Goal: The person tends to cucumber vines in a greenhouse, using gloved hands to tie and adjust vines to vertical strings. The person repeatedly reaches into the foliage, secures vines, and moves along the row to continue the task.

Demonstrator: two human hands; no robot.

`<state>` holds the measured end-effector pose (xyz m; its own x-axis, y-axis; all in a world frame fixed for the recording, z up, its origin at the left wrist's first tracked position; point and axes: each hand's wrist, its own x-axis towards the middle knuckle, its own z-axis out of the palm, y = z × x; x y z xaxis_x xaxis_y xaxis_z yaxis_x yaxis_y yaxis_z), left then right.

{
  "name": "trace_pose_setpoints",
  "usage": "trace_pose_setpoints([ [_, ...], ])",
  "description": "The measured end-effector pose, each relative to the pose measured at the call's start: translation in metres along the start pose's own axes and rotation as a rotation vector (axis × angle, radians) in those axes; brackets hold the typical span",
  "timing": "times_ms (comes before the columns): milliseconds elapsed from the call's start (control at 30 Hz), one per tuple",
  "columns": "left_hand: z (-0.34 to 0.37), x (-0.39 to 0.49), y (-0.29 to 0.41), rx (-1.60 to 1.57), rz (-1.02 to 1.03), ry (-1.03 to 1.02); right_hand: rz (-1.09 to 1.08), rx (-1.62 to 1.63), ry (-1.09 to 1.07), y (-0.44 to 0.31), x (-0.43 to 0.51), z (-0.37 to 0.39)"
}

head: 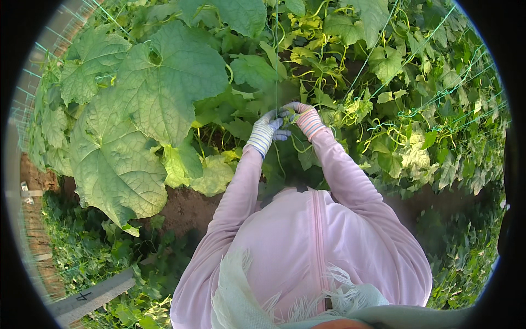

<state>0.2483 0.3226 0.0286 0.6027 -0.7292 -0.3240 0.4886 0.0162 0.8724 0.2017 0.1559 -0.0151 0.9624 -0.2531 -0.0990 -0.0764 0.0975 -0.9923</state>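
Observation:
My left hand (pixel 266 130), in a glove with a striped cuff, is raised at the centre of the view beside a thin vertical green string (pixel 277 61). My right hand (pixel 302 117), in a glove with an orange-striped cuff, meets it from the right. Both hands are at a green vine stem (pixel 296 142) with small leaves and tendrils, and their fingertips nearly touch. Whether either hand grips the stem or the string cannot be told. Large lobed vine leaves (pixel 164 78) hang close to the left of my hands.
Dense vines with yellowish tendrils and slanting green strings (pixel 435 96) fill the right side. Bare soil (pixel 189 209) shows below the big leaves. A grey post or beam (pixel 92 296) lies at the lower left among more vines. A pale fringed scarf (pixel 238 288) hangs over my chest.

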Motion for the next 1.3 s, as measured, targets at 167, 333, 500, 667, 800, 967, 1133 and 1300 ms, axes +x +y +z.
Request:
trace_pose_setpoints([
  [167,-0.007,-0.003,0.006,0.023,-0.13,-0.137,-0.06,0.302,-0.368,-0.01,-0.007,-0.002],
  [333,-0.007,0.003,0.004,0.03,0.044,0.084,-0.128,0.044,-0.327,-0.007,0.0,-0.002],
  [500,-0.001,0.025,0.004,0.222,0.121,0.314,-0.165,-0.293,-0.078,0.008,0.016,0.005],
  [667,-0.023,0.067,-0.054,0.066,0.102,0.355,0.091,-0.897,0.037,0.027,0.031,-0.003],
  [800,0.008,0.051,-0.012,0.468,0.418,0.374,0.255,-0.923,0.385,0.018,0.031,-0.034],
  [967,0.013,-0.032,0.146,0.812,1.213,0.573,0.095,-1.226,-0.079,-0.025,-0.009,-0.012],
  [1133,-0.005,-0.1,0.233,0.916,1.302,0.764,-0.26,-0.717,-0.496,-0.144,-0.058,0.091],
  [1300,-0.045,-0.102,0.3,1.2,1.09,0.9,-0.733,-0.077,0.099,-0.232,0.044,0.149],
])
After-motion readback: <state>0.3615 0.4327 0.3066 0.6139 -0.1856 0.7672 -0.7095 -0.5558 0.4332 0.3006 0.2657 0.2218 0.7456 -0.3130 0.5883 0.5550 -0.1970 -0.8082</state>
